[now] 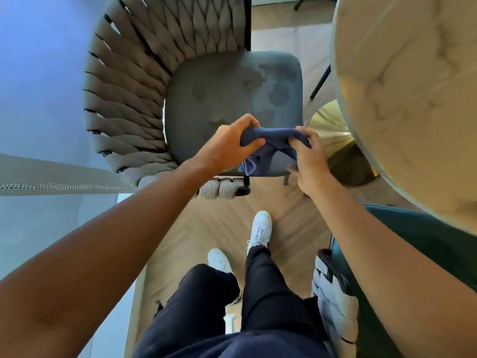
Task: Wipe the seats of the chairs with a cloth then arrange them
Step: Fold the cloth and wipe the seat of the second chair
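Observation:
A chair with a woven rope back (129, 81) and a grey-green cushioned seat (222, 94) stands in front of me; darker patches mark the seat. A blue cloth (271, 144) is stretched between both hands above the seat's near edge. My left hand (227, 146) grips the cloth's left end with curled fingers. My right hand (307, 153) pinches its right end. Part of the cloth hangs down between them. A second chair with a dark green seat (423, 244) and woven back (333, 306) stands at my lower right.
A round marble-topped table (413, 86) fills the right side, with its gold base (333, 133) beside the first chair. Black legs of another chair (320, 81) show beyond. A blue-grey wall (38, 73) is on the left. My feet in white shoes stand on the wooden floor (206, 223).

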Available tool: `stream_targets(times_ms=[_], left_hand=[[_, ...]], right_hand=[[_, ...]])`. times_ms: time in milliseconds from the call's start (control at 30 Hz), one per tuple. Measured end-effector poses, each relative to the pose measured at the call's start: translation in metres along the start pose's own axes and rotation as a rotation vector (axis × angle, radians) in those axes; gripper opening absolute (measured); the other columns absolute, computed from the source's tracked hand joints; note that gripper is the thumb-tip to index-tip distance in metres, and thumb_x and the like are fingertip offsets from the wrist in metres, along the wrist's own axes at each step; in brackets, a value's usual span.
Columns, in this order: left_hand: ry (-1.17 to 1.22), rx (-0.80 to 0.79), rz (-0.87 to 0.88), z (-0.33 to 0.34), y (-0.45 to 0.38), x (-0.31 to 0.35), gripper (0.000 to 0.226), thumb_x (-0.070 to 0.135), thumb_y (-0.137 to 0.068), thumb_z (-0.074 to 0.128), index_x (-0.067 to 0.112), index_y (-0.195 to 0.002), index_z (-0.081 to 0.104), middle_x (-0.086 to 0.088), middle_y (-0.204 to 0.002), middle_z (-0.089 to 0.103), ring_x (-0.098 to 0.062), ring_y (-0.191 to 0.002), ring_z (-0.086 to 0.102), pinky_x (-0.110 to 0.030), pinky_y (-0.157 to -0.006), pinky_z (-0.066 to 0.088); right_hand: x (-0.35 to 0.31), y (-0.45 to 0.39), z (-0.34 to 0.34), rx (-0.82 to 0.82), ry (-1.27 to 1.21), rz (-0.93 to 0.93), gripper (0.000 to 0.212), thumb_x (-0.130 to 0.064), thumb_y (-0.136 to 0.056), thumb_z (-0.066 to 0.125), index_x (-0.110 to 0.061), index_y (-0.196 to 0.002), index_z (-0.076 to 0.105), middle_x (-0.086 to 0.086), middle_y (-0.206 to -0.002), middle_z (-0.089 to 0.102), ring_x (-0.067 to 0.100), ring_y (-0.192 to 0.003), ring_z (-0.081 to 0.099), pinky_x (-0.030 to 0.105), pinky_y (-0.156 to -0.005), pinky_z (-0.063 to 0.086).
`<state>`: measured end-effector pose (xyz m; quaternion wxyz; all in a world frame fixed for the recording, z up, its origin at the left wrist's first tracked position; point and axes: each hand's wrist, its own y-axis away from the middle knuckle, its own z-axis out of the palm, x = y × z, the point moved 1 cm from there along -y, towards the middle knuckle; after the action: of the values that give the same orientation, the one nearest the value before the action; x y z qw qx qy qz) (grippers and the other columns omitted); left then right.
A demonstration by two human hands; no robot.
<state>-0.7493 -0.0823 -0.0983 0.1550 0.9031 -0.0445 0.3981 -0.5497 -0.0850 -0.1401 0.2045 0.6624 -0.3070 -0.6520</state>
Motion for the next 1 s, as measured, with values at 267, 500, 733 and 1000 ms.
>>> stream_targets(times_ms=[267,500,733,1000], left_hand=[[0.121,-0.412,0.004,0.029,-0.036,-0.026,0.034,0.023,-0.09,0.068,0.032,-0.123,0.063,0.015,-0.103,0.069,-0.001,-0.088,0.069,-0.005,-0.075,0.047],[-0.069,-0.309,-0.119,0.018,-0.074,-0.12,0.026,0.029,-0.101,0.056,0.022,-0.125,0.063,0.004,-0.123,0.066,-0.011,-0.115,0.06,-0.024,-0.102,0.042],[-0.28,-0.277,0.055,0.038,-0.099,-0.178,0.035,0.03,-0.1,0.056,0.017,-0.133,0.058,-0.002,-0.138,0.056,-0.023,-0.129,0.049,-0.035,-0.11,0.036],[-0.246,-0.09,0.126,0.063,-0.115,-0.224,0.031,0.026,-0.097,0.061,0.018,-0.127,0.062,0.001,-0.137,0.057,-0.02,-0.129,0.049,-0.036,-0.109,0.035]], right_hand=[[0.023,-0.034,0.046,-0.118,-0.469,0.422,0.035,-0.034,-0.096,0.049,-0.007,-0.078,0.063,0.016,-0.078,0.062,0.025,-0.065,0.061,0.028,-0.057,0.05],[0.056,-0.08,0.047,0.231,-0.046,0.153,0.068,-0.022,-0.071,0.048,-0.022,-0.139,0.049,0.01,-0.131,0.061,0.029,-0.09,0.072,0.043,-0.082,0.057],[0.104,-0.129,0.063,0.381,0.728,-0.253,0.081,-0.039,-0.094,0.05,-0.012,-0.161,0.012,0.012,-0.167,0.019,0.03,-0.152,0.022,0.046,-0.124,0.018],[0.16,-0.189,0.083,0.453,1.132,-0.585,0.057,-0.019,-0.101,0.038,0.012,-0.148,0.035,0.035,-0.154,0.034,0.05,-0.145,0.03,0.063,-0.118,0.022]])
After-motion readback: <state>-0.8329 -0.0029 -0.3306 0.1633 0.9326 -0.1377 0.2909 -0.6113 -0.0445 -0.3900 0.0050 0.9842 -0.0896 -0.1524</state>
